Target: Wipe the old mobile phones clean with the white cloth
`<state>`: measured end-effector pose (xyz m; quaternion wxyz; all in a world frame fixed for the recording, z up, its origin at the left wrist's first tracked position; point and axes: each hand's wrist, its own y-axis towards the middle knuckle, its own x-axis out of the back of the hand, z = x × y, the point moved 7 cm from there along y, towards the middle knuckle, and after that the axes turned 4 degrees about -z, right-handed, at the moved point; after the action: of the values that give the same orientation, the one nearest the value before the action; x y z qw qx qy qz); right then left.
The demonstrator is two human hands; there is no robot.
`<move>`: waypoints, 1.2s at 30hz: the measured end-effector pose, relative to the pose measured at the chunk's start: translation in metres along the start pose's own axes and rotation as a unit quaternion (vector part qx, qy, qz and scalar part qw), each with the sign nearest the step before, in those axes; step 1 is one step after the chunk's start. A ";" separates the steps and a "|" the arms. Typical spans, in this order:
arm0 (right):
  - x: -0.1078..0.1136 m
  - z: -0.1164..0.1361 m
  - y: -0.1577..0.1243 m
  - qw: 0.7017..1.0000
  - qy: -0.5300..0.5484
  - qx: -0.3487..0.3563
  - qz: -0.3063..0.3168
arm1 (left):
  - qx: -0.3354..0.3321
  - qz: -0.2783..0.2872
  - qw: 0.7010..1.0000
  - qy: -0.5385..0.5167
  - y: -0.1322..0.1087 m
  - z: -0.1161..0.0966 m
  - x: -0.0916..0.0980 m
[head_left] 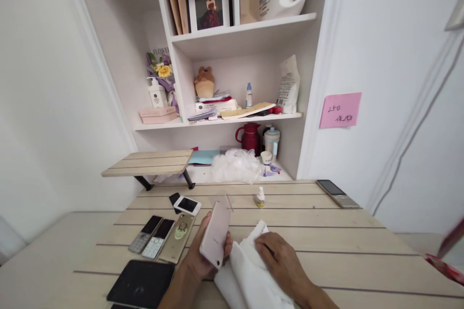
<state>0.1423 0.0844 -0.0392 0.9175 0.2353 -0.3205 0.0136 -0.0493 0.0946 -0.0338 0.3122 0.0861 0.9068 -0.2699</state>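
"White shelves (239,36) rise behind a slatted bench (348,246). What are you holding?"

"My left hand (198,253) has its fingers closed round the edges of a pink phone (216,234), tilted, its back showing."

"Where is it?"

"Above the bench, just left of a white cloth (248,272)."

"And your other hand?"

"My right hand (281,258) grips that cloth, fingers bent in on it; the rest trails towards me."

"What's around you?"

"On my left, a gold phone (177,241) with a ring on its back, then a white keypad phone (158,240) and a grey keypad phone (145,235). Nearer me lies a flat black device (141,282). Beyond the cloth a spray bottle (260,198) stands upright. Another phone (337,194) lies far right."
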 end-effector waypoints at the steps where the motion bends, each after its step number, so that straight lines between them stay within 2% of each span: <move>1: 0.001 0.001 0.000 1.000 0.000 -0.003 0.001 | 0.012 0.007 1.000 -0.014 0.002 0.004 0.000; 6: 0.007 0.006 0.004 0.999 -0.010 -0.027 0.013 | 0.029 0.038 0.997 -0.063 0.007 0.017 0.004; 9: 0.008 0.022 0.010 0.998 -0.019 -0.034 0.042 | 0.024 0.052 0.995 -0.085 0.008 0.019 0.006; 12: 0.000 0.044 0.014 0.997 -0.024 -0.039 0.058 | 0.020 0.061 0.993 -0.100 0.010 0.019 0.005; 15: -0.017 0.057 0.013 0.997 -0.019 -0.055 0.057 | 0.022 0.064 0.992 -0.109 0.011 0.018 0.003; 18: -0.033 0.054 0.014 0.996 0.017 -0.075 0.050 | 0.032 0.064 0.991 -0.115 0.010 0.016 0.004; 21: -0.037 0.039 0.018 0.990 0.093 -0.095 0.043 | 0.036 0.062 0.990 -0.118 0.009 0.015 0.005; 27: -0.026 0.013 0.024 0.950 0.275 -0.149 -0.004 | 0.028 0.055 0.993 -0.097 0.017 0.018 0.002; 31: -0.031 0.013 0.024 0.910 0.381 -0.165 -0.010 | 0.028 0.064 0.995 -0.064 0.020 0.026 -0.001; 36: -0.040 0.019 0.022 0.869 0.466 -0.169 0.018 | 0.016 0.094 0.995 -0.035 0.019 0.034 -0.007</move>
<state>0.0962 0.1005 -0.0409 0.9856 0.0375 0.1424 0.0836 -0.0199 0.0924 -0.0609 0.3666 0.1662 0.8787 -0.2568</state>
